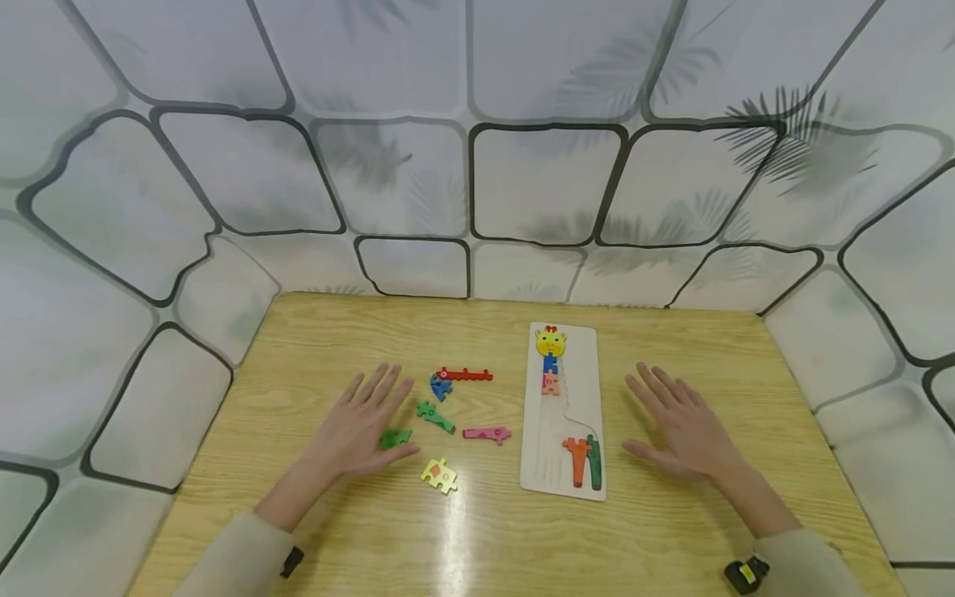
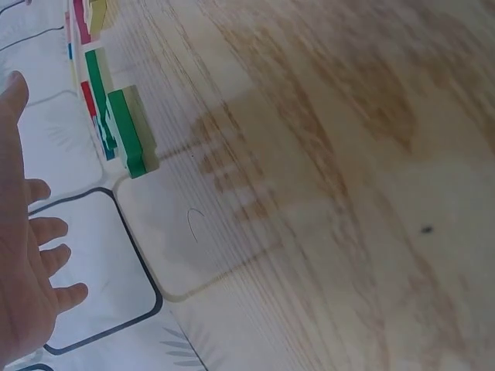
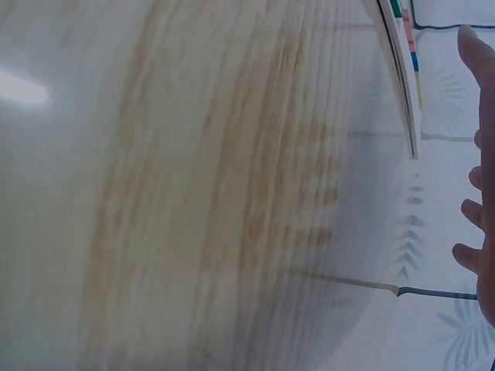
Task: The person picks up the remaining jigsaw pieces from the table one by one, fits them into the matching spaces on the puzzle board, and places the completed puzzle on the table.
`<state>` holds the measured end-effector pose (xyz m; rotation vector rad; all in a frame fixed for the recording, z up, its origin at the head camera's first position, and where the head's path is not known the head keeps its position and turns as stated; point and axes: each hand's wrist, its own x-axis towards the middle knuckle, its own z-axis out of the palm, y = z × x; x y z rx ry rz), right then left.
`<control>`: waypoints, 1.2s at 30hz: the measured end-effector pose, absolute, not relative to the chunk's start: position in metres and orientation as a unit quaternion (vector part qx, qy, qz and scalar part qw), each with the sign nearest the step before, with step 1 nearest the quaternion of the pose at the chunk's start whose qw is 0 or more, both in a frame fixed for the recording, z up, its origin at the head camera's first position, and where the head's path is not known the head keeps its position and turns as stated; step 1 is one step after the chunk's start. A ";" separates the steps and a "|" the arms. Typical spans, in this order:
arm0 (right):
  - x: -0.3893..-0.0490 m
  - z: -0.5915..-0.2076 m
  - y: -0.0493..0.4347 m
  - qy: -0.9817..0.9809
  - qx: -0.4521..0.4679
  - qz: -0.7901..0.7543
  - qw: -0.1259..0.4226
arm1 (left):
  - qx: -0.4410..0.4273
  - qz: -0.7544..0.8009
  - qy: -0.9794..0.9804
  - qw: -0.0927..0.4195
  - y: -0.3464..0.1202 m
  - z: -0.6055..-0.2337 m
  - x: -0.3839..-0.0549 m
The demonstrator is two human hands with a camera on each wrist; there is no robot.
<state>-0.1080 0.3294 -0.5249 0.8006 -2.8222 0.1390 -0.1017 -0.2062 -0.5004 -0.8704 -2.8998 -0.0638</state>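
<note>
My left hand [image 1: 358,431] is held with fingers spread and straight, holding nothing. Beside its thumb, and partly covered by it in the head view, lies a green puzzle piece [image 1: 397,437]. My right hand [image 1: 679,431], also spread and holding nothing, is to the right of a pale puzzle board [image 1: 582,356]. In the board sit a yellow giraffe head [image 1: 550,342], a blue piece [image 1: 550,366] and a pink piece [image 1: 550,383] beneath it. Lower down are an orange leg piece [image 1: 576,458] and a dark green one [image 1: 593,462].
Between the left hand and the board lie a red strip piece [image 1: 466,375], a blue piece [image 1: 441,387], a longer green piece [image 1: 436,416], a pink piece [image 1: 487,434] and a yellow piece [image 1: 440,476]. A patterned curtain [image 1: 418,182] surrounds the wooden table [image 1: 358,323].
</note>
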 end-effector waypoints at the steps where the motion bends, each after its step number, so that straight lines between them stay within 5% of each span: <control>1: -0.109 -0.525 0.329 -0.956 0.274 0.049 0.097 | -0.289 -0.022 -0.956 0.055 -0.205 -0.500 -0.102; 36: -0.143 -0.546 0.316 -0.946 0.324 0.010 -0.005 | -0.362 0.019 -0.930 0.058 -0.177 -0.492 -0.146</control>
